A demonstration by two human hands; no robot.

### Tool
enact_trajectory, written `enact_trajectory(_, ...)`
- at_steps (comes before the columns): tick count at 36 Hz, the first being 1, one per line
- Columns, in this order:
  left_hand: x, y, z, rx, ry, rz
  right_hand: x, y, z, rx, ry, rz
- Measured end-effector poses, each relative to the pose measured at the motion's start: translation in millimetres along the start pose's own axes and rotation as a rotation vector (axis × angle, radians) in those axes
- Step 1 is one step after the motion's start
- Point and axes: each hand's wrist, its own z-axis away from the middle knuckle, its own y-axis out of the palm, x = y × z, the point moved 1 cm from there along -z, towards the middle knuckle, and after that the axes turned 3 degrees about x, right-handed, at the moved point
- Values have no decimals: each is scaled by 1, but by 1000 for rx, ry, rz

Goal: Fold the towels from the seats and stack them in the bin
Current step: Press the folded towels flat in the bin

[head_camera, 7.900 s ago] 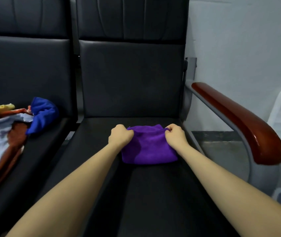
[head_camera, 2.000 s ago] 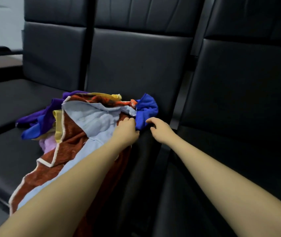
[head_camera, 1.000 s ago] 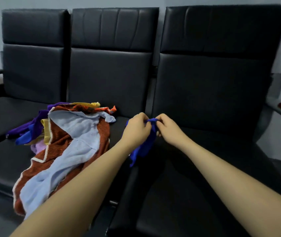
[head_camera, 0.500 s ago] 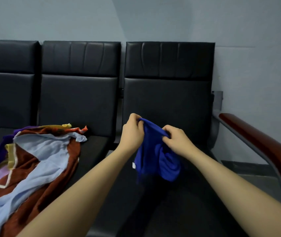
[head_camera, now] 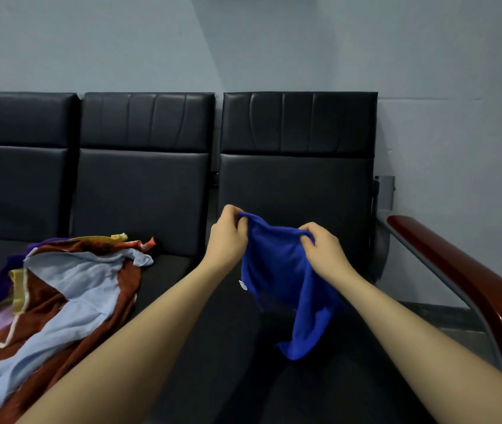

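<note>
A blue towel (head_camera: 286, 280) hangs in the air above the right-hand black seat (head_camera: 320, 390). My left hand (head_camera: 228, 237) pinches its top left edge and my right hand (head_camera: 323, 252) grips its top right edge, so the cloth droops between and below them. On the middle seat lies a heap of towels (head_camera: 60, 289): a rust-brown one with white trim, a pale blue one on top, and purple, yellow and pink ones beneath. The bin is out of view.
Three black padded seats stand in a row against a grey wall. A red-brown wooden armrest (head_camera: 463, 283) on a grey metal frame bounds the right seat. Grey floor shows beyond the armrest.
My hands took the blue towel from the heap, carried it right over the end seat and have drawn apart along its top edge, so it hangs wider than half a second ago.
</note>
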Motion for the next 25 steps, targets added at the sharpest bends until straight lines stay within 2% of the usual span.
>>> enact_trajectory(3,-3,4,-5,79,22,-54,6,2,0,-11,-54,99)
enact_trajectory(6,-6,10,-6,115,57,-79,16,6,6,42,-131,40)
enact_trajectory(9,-10,15,-5,158,103,-82,21,12,9,144,-125,-82)
enact_trajectory(14,-9,18,4,229,36,102,28,9,7,29,-80,-385)
enact_trajectory(16,-8,19,10,282,3,141,28,5,4,-15,-61,-417)
enact_trajectory(21,1,31,22,434,-91,69,27,-2,1,-122,-36,-430)
enact_trajectory(25,-1,45,26,251,-46,-116,28,-8,2,-172,-39,-411)
